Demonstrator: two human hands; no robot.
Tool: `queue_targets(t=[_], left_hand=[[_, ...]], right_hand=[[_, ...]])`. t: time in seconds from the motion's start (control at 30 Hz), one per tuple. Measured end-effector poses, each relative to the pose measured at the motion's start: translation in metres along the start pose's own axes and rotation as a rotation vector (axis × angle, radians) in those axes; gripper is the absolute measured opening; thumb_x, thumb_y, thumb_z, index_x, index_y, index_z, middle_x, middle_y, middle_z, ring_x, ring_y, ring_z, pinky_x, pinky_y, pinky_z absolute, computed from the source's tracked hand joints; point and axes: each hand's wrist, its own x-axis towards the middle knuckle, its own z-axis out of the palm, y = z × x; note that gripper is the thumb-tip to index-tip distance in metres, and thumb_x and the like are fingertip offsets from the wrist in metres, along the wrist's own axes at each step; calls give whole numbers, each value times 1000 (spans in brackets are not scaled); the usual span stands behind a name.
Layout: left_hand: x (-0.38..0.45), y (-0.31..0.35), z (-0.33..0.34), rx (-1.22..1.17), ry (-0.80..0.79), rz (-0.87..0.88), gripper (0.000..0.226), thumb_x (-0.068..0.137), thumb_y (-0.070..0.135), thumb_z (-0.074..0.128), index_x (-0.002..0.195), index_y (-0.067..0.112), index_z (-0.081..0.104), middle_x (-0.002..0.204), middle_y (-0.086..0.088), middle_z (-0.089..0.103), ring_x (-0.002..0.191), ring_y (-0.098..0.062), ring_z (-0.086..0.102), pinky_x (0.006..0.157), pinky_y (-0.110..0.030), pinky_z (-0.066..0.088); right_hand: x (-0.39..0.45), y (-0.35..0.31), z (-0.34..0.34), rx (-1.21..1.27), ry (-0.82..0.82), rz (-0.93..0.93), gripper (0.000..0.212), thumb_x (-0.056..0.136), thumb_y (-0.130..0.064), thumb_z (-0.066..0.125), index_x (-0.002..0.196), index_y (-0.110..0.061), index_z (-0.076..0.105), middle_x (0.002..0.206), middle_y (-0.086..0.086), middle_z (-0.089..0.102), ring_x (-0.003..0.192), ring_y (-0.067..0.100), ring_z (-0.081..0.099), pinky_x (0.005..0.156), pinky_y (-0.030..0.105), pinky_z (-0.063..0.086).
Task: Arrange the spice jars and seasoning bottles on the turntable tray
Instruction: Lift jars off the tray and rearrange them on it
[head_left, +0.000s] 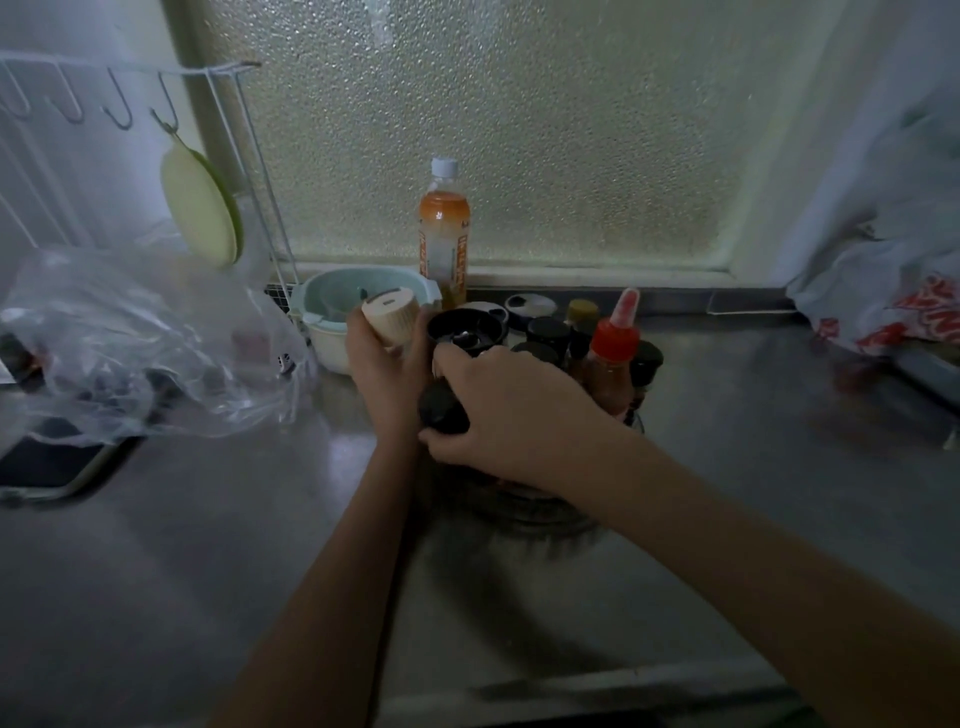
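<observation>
Turntable tray (545, 512) sits on the grey worktop (727, 467) in front of the window, largely hidden under the arms, already carrying a cluster of black-capped jars (548, 330) and a red-capped squeeze bottle (613, 345) at its far side. Right hand (511, 410) is clamped on a dark-capped jar (441, 410) at the tray's near-left edge; left hand (387, 366) is closed round a cream ribbed-cap jar (389, 317), held just beside the tray. Judged step: seating the dark jar; next move calls for a free gap to set the cream jar upright without knocking neighbours.
</observation>
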Motion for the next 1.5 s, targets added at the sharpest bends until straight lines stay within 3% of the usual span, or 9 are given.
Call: queue_targets(t=[0.2,0.4,0.5,0.6,0.77,0.87,1.1,1.23,1.5], left_hand=[[1,-1,-2,-1,6,0,37,84,21,66,108,-2,50,87,5,54,79,-11,53,77,-31,46],[5,7,-4,-2,68,72,22,86,17,66,102,10,52,91,6,56,79,12,55,68,-5,43],[8,21,-4,-35,31,97,26,87,16,65,106,3,53,95,2,57,78,13,54,68,-5,44],[12,29,-4,-21,-12,155,31,86,18,66,110,2,54,96,7,57,83,12,55,71,-6,44],[14,31,-5,-22,-51,162,31,87,19,65,113,7,52,98,10,58,87,9,56,75,-10,46],[12,26,-4,-1,-71,154,33,86,21,66,114,8,52,98,12,58,87,9,56,76,-10,46],[10,22,-3,8,-49,175,31,84,23,67,109,14,52,100,8,58,86,10,55,76,-10,46],[7,23,-3,14,-53,199,26,84,26,66,104,21,49,95,16,56,87,7,55,80,-22,50],[2,36,-3,-62,28,217,27,82,28,65,104,22,50,98,11,56,94,-5,57,87,-43,53]], right_hand=[[-23,2,-16,0,49,58,62,87,-61,49,132,-24,28,83,0,47,73,20,51,67,32,45],[-33,72,-57,443,886,266,19,94,-36,48,90,-18,52,57,5,57,48,14,55,52,28,42],[-16,142,-38,657,527,604,12,93,-29,51,104,-25,55,90,9,66,67,12,59,60,27,44],[-3,168,5,863,128,657,25,94,-29,56,118,-24,59,112,7,63,95,23,62,78,35,53],[6,171,14,1140,69,594,28,93,-17,57,121,-13,59,111,11,67,104,29,62,101,52,43],[4,173,10,955,187,544,27,88,-18,65,114,-11,60,103,6,70,101,27,66,90,49,51],[-60,134,-29,824,930,408,20,89,-19,63,107,-21,55,112,4,63,101,17,65,82,40,59],[-104,99,-30,957,997,383,14,93,-12,57,104,-19,55,97,-13,66,91,1,66,71,24,60],[-121,67,-12,990,1024,384,23,92,-11,56,99,-33,53,101,-8,61,95,10,64,73,23,59]])
